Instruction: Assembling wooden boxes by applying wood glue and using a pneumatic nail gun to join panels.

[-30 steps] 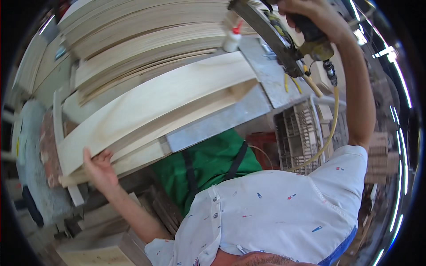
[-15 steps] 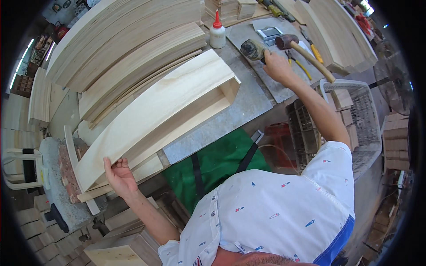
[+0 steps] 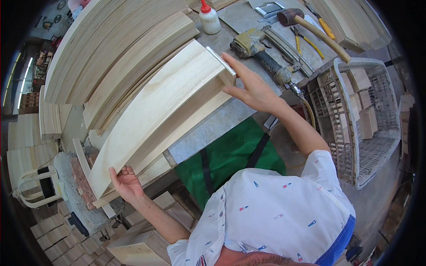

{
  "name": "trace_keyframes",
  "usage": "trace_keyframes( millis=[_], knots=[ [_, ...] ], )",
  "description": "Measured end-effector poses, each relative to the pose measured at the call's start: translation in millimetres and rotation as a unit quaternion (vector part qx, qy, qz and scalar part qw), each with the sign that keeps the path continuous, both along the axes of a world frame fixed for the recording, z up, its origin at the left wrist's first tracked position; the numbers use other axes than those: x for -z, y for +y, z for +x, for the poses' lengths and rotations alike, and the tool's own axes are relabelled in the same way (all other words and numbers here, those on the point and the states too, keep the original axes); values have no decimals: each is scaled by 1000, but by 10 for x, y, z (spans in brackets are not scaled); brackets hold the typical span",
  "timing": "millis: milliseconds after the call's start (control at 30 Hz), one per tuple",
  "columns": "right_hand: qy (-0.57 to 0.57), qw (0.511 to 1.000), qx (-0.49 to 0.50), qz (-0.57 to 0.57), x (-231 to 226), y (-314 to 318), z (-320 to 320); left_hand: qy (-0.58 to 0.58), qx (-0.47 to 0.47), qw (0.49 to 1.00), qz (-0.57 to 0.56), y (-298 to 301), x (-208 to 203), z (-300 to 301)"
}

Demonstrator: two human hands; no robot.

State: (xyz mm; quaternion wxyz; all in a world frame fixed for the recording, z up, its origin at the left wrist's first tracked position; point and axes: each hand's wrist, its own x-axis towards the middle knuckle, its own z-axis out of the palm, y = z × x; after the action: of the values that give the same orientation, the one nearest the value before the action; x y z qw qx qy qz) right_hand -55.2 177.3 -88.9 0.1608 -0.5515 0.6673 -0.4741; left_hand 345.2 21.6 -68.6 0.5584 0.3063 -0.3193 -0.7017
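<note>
A long pale wooden box with a curved back edge and an open front lies slantwise on the workbench. My left hand is closed on its lower left end, thumb on the top board and the other fingers curled under the edge. At the upper right end, my right hand grips the end panel, its thumb at the open front and its fingers along the outer face. Just beyond that hand a pneumatic nail gun rests on the bench, its hose fitting towards me.
Stacked curved boards stand behind the box, beside a red-capped glue bottle. A mallet and yellow-handled pliers lie at the far right. A plastic crate holding wood blocks stands right of the bench; green cloth hangs in front.
My right hand has let go of the nail gun, leaving it on the bench, and has come to the box's right end. The left hand keeps its grip on the box.
</note>
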Motion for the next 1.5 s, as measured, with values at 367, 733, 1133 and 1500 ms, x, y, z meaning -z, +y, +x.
trace_keyframes(
  millis=[367,733,1133,1500],
  knots=[
    [-4,999,38,-21,36,-131,186,-13,-12,1000,5,21,6,-3],
    [22,997,58,-53,112,-164,232,-18,4,1000,0,19,30,27],
    [35,996,68,-51,112,-175,257,-387,226,892,-54,381,-381,-139],
    [17,994,69,-86,155,-190,293,-592,248,482,-597,158,-834,-2713]
  ],
)
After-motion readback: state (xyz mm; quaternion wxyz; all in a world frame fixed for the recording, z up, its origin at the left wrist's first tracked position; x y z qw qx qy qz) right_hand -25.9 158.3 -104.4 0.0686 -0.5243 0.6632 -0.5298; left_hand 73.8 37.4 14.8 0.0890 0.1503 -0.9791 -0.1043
